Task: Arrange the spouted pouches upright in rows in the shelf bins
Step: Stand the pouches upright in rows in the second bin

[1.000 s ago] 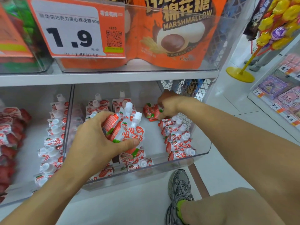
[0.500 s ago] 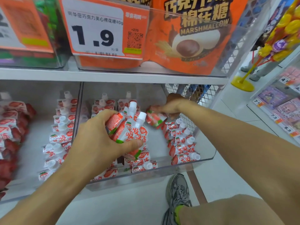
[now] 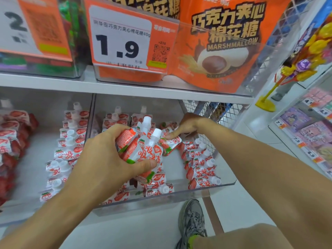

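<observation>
**Both hands full of strawberry pouches over the clear bin**

A white shelf (image 3: pixel 125 87) carries a marshmallow bag (image 3: pixel 219 51) and a 1.9 price tag (image 3: pixel 124 38) on top; below it sit two clear bins. The right bin (image 3: pixel 206 189) holds spouted pouches standing in rows: a right-hand row (image 3: pixel 201 169) along its wall, and others at the back and front. The left bin (image 3: pixel 27 209) has its own row of pouches (image 3: pixel 70 141).

The left hand (image 3: pixel 100 159) grips a bunch of pouches (image 3: pixel 143 148), thumb pressed across the front one, white caps pointing up, held above the right bin's middle. The right hand (image 3: pixel 186 126) pinches a single pouch (image 3: pixel 170 142) just beside that bunch, near the back of the bin. A grey shoe (image 3: pixel 192 220) stands on the floor below.
</observation>
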Demonstrator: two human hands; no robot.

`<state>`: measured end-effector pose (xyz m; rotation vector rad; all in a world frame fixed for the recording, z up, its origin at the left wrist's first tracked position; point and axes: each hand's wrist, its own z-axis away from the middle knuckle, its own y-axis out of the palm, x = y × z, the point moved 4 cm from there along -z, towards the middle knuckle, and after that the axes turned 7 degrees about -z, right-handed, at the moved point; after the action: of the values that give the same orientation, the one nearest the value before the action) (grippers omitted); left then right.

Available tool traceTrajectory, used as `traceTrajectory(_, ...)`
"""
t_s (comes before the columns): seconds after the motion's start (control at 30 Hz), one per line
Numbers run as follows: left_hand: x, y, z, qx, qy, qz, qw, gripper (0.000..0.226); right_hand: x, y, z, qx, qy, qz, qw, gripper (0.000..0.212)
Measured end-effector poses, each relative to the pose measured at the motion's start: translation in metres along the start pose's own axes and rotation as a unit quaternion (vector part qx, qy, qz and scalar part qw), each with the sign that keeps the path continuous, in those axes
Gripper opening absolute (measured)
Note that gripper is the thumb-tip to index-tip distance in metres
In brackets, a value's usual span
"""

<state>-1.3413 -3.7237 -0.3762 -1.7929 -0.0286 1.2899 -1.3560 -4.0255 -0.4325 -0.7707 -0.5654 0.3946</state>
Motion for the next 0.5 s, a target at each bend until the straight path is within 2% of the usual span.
traceTrajectory(0.07,-0.001,0.0,0.001,0.002,0.0,-0.003,1.0,0.067,0.004,0.0,0.004,-0.007,-0.013,-0.028,1.0,0.099)
traceTrajectory(0.17,-0.002,0.0,0.002,0.001,0.002,-0.007,1.0,0.069,0.008,0.003,0.013,0.006,-0.035,-0.061,0.997,0.1)
traceTrajectory(0.27,-0.001,0.0,0.001,0.002,0.0,-0.012,1.0,0.072,0.015,-0.009,0.02,-0.075,-0.101,-0.055,0.991,0.079)
traceTrajectory(0.37,-0.002,0.0,0.002,0.001,0.001,-0.016,1.0,0.074,0.02,-0.022,0.028,-0.152,-0.165,0.018,0.974,0.064)
traceTrajectory(0.5,-0.005,0.0,0.002,-0.001,0.0,-0.023,1.0,0.072,0.016,-0.025,0.032,-0.158,-0.22,0.056,0.961,0.05)
